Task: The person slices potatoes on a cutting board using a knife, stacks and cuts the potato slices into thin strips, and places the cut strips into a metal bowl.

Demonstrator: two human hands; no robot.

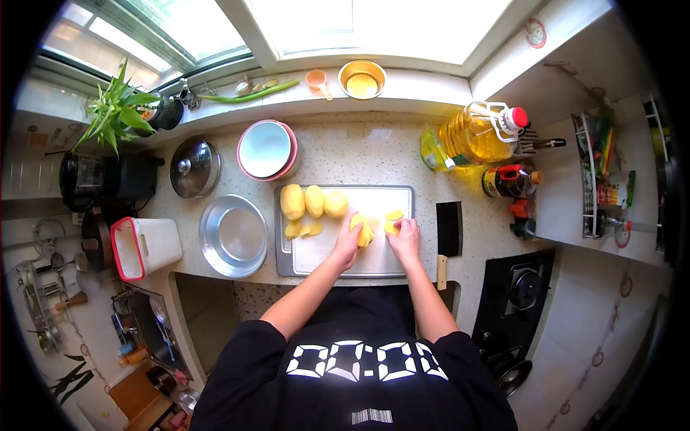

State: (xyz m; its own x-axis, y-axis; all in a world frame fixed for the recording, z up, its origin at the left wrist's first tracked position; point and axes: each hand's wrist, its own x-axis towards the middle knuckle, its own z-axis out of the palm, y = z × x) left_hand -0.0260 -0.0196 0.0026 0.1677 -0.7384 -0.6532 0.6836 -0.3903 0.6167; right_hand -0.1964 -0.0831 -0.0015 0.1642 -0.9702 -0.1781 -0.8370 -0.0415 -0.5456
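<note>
A white cutting board (316,255) with a grey rim lies on the counter in front of me. My left hand (346,246) is closed around yellow potato slices (364,231) over the middle of the board. To its right, my right hand (406,241) pinches a few more potato slices (392,220). Peeled potatoes (314,201) stand in a row at the board's far left, with loose cut pieces (294,228) just below them. Off the board's right side rests a cleaver (449,230) with a dark blade and a wooden handle, touched by neither hand.
Left of the board are a metal basin (233,235), stacked bowls (264,149), a lidded pan (195,168) and a red-rimmed white bin (147,248). An oil jug (474,136) and a sauce bottle (507,181) stand back right, with a stove (514,294) nearer. A golden bowl (361,79) sits on the sill.
</note>
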